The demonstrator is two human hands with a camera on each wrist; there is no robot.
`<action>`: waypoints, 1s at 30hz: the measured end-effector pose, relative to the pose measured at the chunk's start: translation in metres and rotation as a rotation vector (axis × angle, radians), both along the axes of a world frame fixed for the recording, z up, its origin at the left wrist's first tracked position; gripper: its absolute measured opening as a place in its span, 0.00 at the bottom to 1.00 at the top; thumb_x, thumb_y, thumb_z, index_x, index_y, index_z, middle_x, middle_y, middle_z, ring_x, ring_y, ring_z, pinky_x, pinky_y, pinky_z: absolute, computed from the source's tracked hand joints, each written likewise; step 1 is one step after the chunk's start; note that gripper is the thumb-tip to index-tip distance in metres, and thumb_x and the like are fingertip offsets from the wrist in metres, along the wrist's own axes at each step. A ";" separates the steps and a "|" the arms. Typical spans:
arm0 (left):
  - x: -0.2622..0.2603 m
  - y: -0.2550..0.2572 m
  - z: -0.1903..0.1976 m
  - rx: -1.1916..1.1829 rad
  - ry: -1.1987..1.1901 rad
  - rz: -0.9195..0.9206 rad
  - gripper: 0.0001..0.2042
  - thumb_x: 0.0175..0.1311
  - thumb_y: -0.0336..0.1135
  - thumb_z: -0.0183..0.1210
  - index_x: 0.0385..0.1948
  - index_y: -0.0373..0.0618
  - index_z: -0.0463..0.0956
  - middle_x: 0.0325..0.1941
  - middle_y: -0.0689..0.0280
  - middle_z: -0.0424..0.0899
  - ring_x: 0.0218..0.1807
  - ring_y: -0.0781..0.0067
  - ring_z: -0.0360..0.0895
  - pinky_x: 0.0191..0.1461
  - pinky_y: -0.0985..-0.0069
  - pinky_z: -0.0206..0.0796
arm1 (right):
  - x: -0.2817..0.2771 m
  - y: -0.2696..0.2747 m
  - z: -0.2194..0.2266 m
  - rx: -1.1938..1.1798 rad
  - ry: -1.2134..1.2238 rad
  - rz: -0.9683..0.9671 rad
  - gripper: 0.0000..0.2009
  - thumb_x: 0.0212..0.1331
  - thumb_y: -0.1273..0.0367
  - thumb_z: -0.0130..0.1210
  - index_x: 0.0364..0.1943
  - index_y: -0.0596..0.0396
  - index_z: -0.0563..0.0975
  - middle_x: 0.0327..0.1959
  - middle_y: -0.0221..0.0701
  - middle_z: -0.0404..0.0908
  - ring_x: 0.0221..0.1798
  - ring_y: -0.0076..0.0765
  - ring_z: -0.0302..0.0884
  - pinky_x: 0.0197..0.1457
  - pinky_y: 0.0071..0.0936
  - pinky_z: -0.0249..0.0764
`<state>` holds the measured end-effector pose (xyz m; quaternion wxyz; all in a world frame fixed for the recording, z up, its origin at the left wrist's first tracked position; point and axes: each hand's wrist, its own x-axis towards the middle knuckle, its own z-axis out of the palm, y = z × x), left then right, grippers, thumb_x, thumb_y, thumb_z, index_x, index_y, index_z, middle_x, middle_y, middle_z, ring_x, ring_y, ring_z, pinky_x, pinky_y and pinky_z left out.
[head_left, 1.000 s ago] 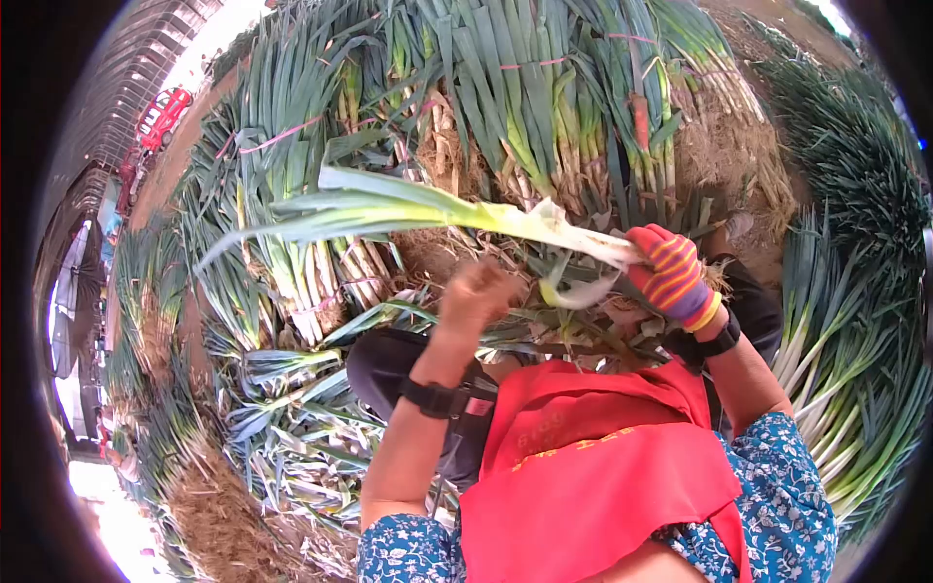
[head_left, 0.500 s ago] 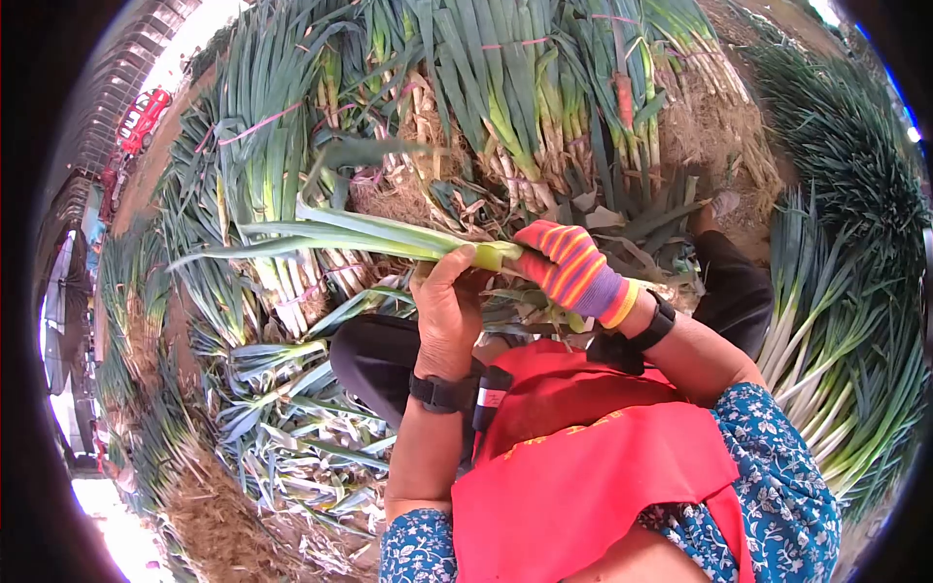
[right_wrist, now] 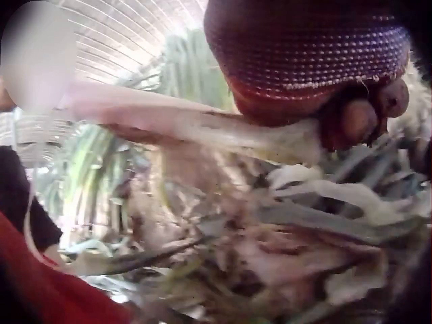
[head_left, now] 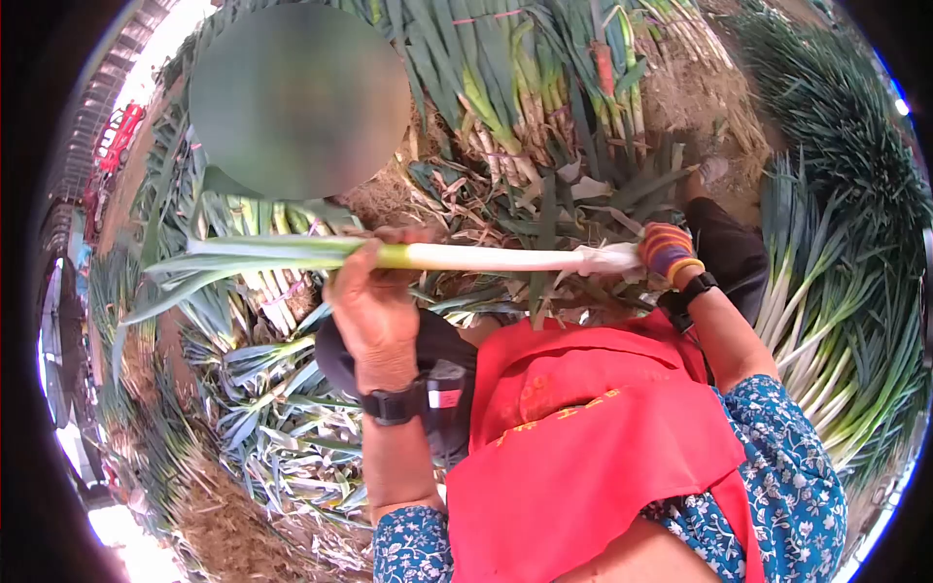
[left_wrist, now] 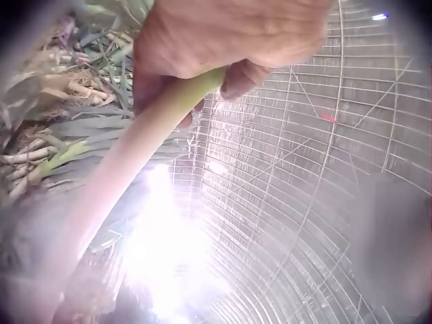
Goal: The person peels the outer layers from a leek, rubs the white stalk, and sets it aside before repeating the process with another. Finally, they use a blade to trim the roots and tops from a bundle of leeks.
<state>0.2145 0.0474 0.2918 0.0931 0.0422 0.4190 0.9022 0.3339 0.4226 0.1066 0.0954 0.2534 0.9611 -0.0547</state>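
Note:
A single leek (head_left: 486, 257) lies level across the head view, its green leaves to the left and its smooth white stem to the right. My bare left hand (head_left: 377, 311) grips it where green turns to white; in the left wrist view the thumb and fingers wrap round the stem (left_wrist: 125, 155). At the root end, my right hand (head_left: 671, 255), in a striped fingerless glove, holds the leek with curled fingers. Loose, crumpled pale skin (head_left: 610, 259) bunches right beside that hand. The right wrist view shows bare fingertips (right_wrist: 359, 121) past the glove edge.
Tied leek bundles (head_left: 505, 87) stand ahead, roots toward me. Stripped leaves and peelings (head_left: 466, 209) litter the ground below the hands. More leeks (head_left: 826, 340) lie along the right, and leaf scraps (head_left: 292, 437) at the left. A red apron (head_left: 583, 418) covers the lap.
The hands were close together on the leek half a second ago. The right hand has moved right, the left hand left, and a longer length of clean white stem shows between them.

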 end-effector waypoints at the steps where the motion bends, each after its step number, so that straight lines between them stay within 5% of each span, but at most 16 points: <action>1: -0.003 -0.006 0.004 -0.043 -0.003 0.040 0.07 0.55 0.31 0.53 0.31 0.37 0.72 0.31 0.58 0.78 0.38 0.58 0.77 0.48 0.56 0.70 | 0.016 0.019 -0.014 0.056 -0.080 0.027 0.10 0.42 0.62 0.55 0.24 0.52 0.80 0.27 0.40 0.81 0.34 0.45 0.80 0.34 0.38 0.75; 5: -0.039 -0.032 0.004 0.013 -0.105 0.032 0.08 0.60 0.33 0.53 0.33 0.37 0.70 0.32 0.57 0.77 0.42 0.57 0.77 0.54 0.52 0.68 | 0.025 0.031 -0.003 0.084 -0.195 0.161 0.11 0.45 0.62 0.55 0.30 0.53 0.80 0.31 0.42 0.81 0.36 0.44 0.80 0.36 0.36 0.75; 6: -0.048 -0.037 0.004 0.008 -0.102 0.029 0.08 0.60 0.33 0.53 0.33 0.37 0.70 0.32 0.57 0.77 0.42 0.57 0.77 0.54 0.52 0.68 | 0.023 0.015 0.018 0.086 0.026 0.245 0.15 0.47 0.60 0.59 0.36 0.53 0.78 0.34 0.44 0.80 0.38 0.47 0.78 0.41 0.32 0.73; 9: -0.075 -0.050 -0.003 0.015 -0.194 0.077 0.10 0.61 0.34 0.52 0.34 0.36 0.69 0.35 0.54 0.77 0.42 0.57 0.77 0.53 0.55 0.68 | 0.000 -0.027 0.096 -0.897 0.543 0.473 0.26 0.56 0.62 0.57 0.58 0.57 0.66 0.46 0.39 0.78 0.48 0.30 0.75 0.52 0.27 0.68; 10: -0.080 -0.053 0.001 0.042 -0.161 0.066 0.11 0.61 0.35 0.52 0.34 0.34 0.69 0.35 0.54 0.77 0.42 0.58 0.76 0.53 0.58 0.69 | 0.001 -0.043 0.119 -1.398 0.396 0.270 0.32 0.54 0.59 0.59 0.61 0.59 0.63 0.51 0.37 0.76 0.49 0.28 0.73 0.53 0.29 0.68; 11: -0.080 -0.054 0.006 0.069 -0.128 0.058 0.12 0.61 0.37 0.52 0.35 0.33 0.68 0.35 0.53 0.77 0.42 0.58 0.76 0.52 0.60 0.70 | -0.001 -0.050 0.119 -1.671 0.384 0.272 0.34 0.49 0.59 0.64 0.60 0.58 0.64 0.56 0.32 0.71 0.59 0.30 0.66 0.62 0.29 0.60; 15: -0.072 -0.046 0.017 0.047 -0.074 0.257 0.17 0.64 0.37 0.50 0.39 0.26 0.64 0.39 0.52 0.73 0.44 0.58 0.74 0.51 0.67 0.72 | 0.002 -0.082 0.119 -2.135 0.229 0.142 0.40 0.42 0.56 0.68 0.60 0.58 0.63 0.58 0.36 0.69 0.61 0.33 0.64 0.64 0.34 0.60; 16: -0.071 -0.046 0.016 0.037 -0.077 0.264 0.17 0.64 0.37 0.50 0.39 0.26 0.64 0.39 0.52 0.73 0.44 0.58 0.74 0.51 0.67 0.72 | 0.003 -0.086 0.114 -2.010 0.234 0.281 0.49 0.39 0.42 0.61 0.63 0.58 0.58 0.62 0.36 0.65 0.62 0.35 0.63 0.65 0.36 0.58; 17: -0.068 -0.041 0.016 0.090 -0.053 0.284 0.17 0.64 0.36 0.50 0.39 0.26 0.63 0.40 0.51 0.72 0.44 0.58 0.74 0.52 0.67 0.72 | 0.006 -0.093 0.112 -2.019 0.230 0.276 0.49 0.39 0.42 0.61 0.63 0.58 0.58 0.62 0.36 0.65 0.62 0.35 0.63 0.65 0.36 0.58; 19: -0.068 -0.038 0.014 0.156 -0.024 0.303 0.17 0.64 0.35 0.51 0.39 0.25 0.63 0.40 0.50 0.72 0.44 0.57 0.74 0.53 0.67 0.72 | 0.009 -0.103 0.113 -2.425 0.185 -0.035 0.52 0.36 0.36 0.58 0.63 0.58 0.57 0.61 0.36 0.64 0.62 0.37 0.63 0.64 0.38 0.60; 23: -0.070 -0.035 0.005 0.170 0.015 0.350 0.15 0.64 0.33 0.51 0.39 0.25 0.61 0.41 0.51 0.70 0.48 0.55 0.72 0.59 0.65 0.68 | 0.001 -0.104 0.089 -2.084 0.377 0.388 0.38 0.53 0.48 0.56 0.62 0.59 0.59 0.58 0.40 0.68 0.60 0.39 0.65 0.63 0.39 0.61; 25: -0.058 -0.012 0.010 0.158 0.005 0.338 0.12 0.64 0.35 0.50 0.36 0.31 0.65 0.37 0.55 0.73 0.44 0.62 0.73 0.53 0.70 0.70 | -0.024 -0.131 0.088 -2.391 0.430 -0.023 0.19 0.54 0.67 0.58 0.49 0.59 0.71 0.45 0.33 0.76 0.49 0.34 0.73 0.54 0.33 0.69; 27: -0.036 0.008 0.010 0.014 0.175 0.096 0.09 0.63 0.36 0.53 0.32 0.39 0.69 0.29 0.62 0.75 0.36 0.71 0.73 0.38 0.76 0.67 | -0.040 -0.130 0.108 -2.647 0.341 -0.216 0.11 0.54 0.70 0.56 0.39 0.58 0.72 0.39 0.32 0.75 0.40 0.29 0.75 0.44 0.28 0.72; 28: -0.027 0.029 0.013 0.080 0.091 0.137 0.09 0.63 0.39 0.54 0.28 0.46 0.70 0.24 0.67 0.74 0.29 0.75 0.70 0.34 0.78 0.60 | -0.056 -0.123 0.108 -2.328 0.294 -0.050 0.08 0.50 0.71 0.58 0.32 0.56 0.72 0.29 0.31 0.76 0.29 0.24 0.74 0.33 0.22 0.71; 29: -0.028 0.032 0.005 0.274 0.014 0.017 0.11 0.63 0.42 0.54 0.26 0.47 0.68 0.21 0.69 0.72 0.24 0.75 0.66 0.37 0.75 0.59 | -0.064 -0.116 0.105 -2.327 0.295 -0.047 0.08 0.50 0.71 0.58 0.32 0.56 0.72 0.29 0.31 0.76 0.29 0.24 0.74 0.33 0.22 0.71; 30: -0.021 0.039 0.006 0.359 0.006 -0.034 0.12 0.63 0.42 0.54 0.25 0.47 0.68 0.20 0.69 0.70 0.24 0.76 0.65 0.39 0.74 0.59 | -0.068 -0.111 0.098 -1.736 0.268 0.318 0.09 0.48 0.70 0.59 0.32 0.55 0.74 0.25 0.30 0.76 0.27 0.24 0.74 0.32 0.24 0.72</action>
